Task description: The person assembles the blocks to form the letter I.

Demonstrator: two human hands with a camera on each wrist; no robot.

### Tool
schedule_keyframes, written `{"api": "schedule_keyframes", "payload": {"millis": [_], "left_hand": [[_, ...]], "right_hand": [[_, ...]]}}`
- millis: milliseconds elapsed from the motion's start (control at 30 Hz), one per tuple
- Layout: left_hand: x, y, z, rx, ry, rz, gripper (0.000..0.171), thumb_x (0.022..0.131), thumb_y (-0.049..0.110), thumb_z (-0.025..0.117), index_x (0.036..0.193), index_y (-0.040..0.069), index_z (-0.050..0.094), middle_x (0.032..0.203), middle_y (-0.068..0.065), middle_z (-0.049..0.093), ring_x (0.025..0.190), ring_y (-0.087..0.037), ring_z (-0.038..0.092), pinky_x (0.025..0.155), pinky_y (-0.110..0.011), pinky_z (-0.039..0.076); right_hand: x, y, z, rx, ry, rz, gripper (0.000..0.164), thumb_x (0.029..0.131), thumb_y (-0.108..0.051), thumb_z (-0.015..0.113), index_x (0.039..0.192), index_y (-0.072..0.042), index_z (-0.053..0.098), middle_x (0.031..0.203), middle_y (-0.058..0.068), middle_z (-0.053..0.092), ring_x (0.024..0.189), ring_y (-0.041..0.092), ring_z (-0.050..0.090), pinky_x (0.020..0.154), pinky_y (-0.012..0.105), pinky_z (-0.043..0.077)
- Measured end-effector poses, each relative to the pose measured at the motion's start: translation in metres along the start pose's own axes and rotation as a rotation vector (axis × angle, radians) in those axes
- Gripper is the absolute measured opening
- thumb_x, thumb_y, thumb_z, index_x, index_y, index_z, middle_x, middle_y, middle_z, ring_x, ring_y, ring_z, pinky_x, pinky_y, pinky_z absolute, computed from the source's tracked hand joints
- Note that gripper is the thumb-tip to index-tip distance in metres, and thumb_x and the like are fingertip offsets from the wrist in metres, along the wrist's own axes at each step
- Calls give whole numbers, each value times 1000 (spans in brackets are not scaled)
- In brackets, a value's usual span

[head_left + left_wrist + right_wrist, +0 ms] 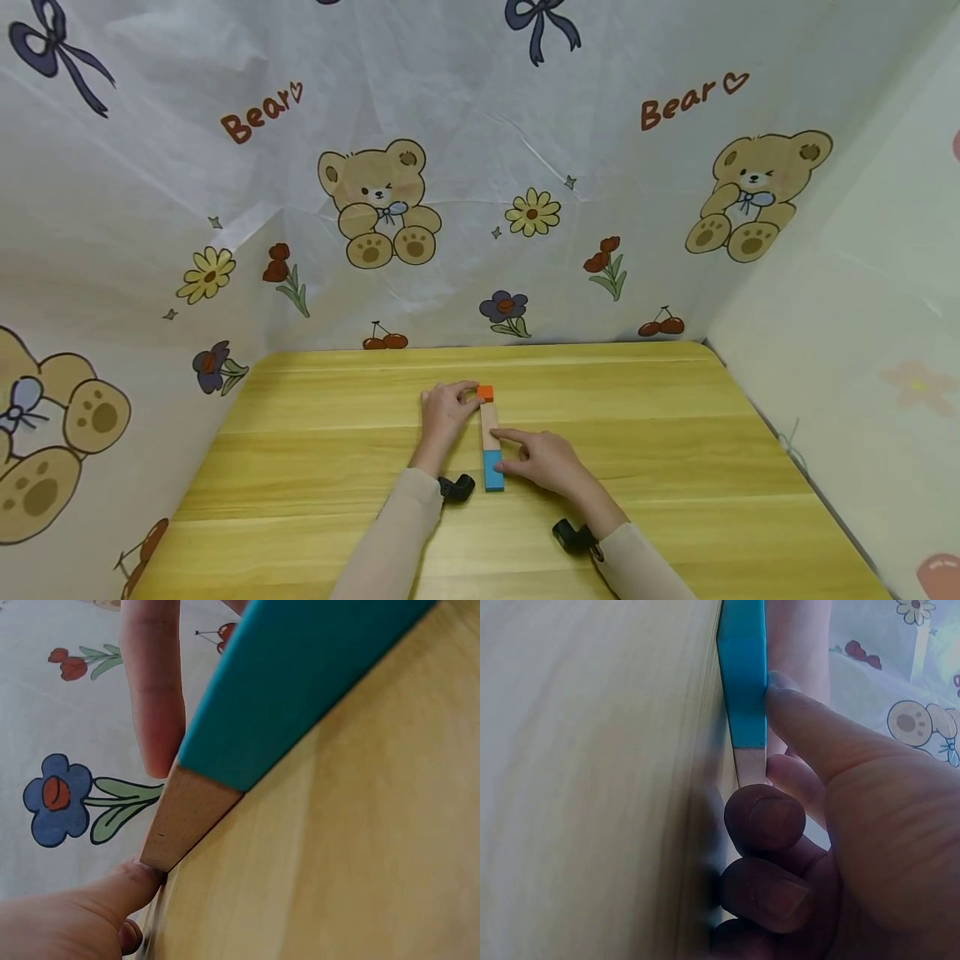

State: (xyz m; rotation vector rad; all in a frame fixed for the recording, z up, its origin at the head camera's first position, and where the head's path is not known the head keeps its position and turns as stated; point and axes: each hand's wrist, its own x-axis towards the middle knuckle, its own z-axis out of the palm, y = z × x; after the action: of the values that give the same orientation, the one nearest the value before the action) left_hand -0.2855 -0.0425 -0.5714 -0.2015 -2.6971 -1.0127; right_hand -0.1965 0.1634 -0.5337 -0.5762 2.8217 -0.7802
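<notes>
A straight row of small blocks lies on the table, pointing away from me: a blue block (492, 470) at the near end, a plain wooden block (489, 425) in the middle and an orange block (486, 394) at the far end. From the left, my left hand (444, 411) pinches the orange block between thumb and index finger. My right hand (547, 461) comes in from the right. Its extended index finger touches the side of the wooden block, and its thumb rests against the blue block (744, 690). Its other fingers are bent in. The left wrist view hides the orange block.
The wooden table (315, 533) has rounded far corners and meets a hanging white cloth (465, 108) printed with bears and flowers. A black wrist camera (457, 489) sits at the left wrist, another black camera (573, 537) at the right.
</notes>
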Motion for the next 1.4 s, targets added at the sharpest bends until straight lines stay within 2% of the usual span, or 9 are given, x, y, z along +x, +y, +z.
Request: {"api": "schedule_keyframes", "payload": {"millis": [367, 833, 1133, 1233, 1400], "left_hand": [[4, 1, -2, -34, -4, -17, 30, 92, 36, 84, 118, 21, 83, 63, 6, 58, 68, -14, 45, 77, -36, 23], [3, 3, -5, -54, 0, -15, 32, 92, 35, 83, 120, 19, 83, 63, 5, 57, 68, -16, 44, 78, -37, 23], [1, 1, -6, -69, -4, -40, 35, 94, 36, 82, 124, 18, 82, 63, 4, 56, 70, -17, 45, 80, -38, 23], [0, -1, -7, -107, -5, -59, 36, 96, 36, 80, 126, 17, 80, 63, 5, 55, 70, -16, 45, 82, -40, 27], [-3, -5, -14, -201, 8, -68, 32, 101, 32, 74, 127, 14, 79, 65, 3, 60, 63, -14, 47, 96, -48, 39]], "right_hand": [[2, 0, -2, 4, 16, -20, 56, 96, -50, 75, 149, -33, 64, 52, -13, 41, 49, 6, 29, 53, 25, 24], [2, -2, -3, 4, 13, -17, 57, 97, -49, 75, 149, -32, 64, 52, -12, 42, 48, 6, 29, 53, 25, 23], [4, -3, -2, 1, 11, -28, 56, 96, -49, 75, 149, -32, 64, 52, -12, 42, 48, 6, 29, 53, 25, 23], [4, -3, -1, 4, 8, -30, 57, 96, -49, 76, 149, -32, 64, 52, -12, 42, 48, 6, 28, 52, 25, 23], [5, -2, -1, 17, 5, -23, 57, 96, -50, 75, 149, -32, 63, 53, -13, 41, 48, 5, 28, 53, 24, 23]]}}
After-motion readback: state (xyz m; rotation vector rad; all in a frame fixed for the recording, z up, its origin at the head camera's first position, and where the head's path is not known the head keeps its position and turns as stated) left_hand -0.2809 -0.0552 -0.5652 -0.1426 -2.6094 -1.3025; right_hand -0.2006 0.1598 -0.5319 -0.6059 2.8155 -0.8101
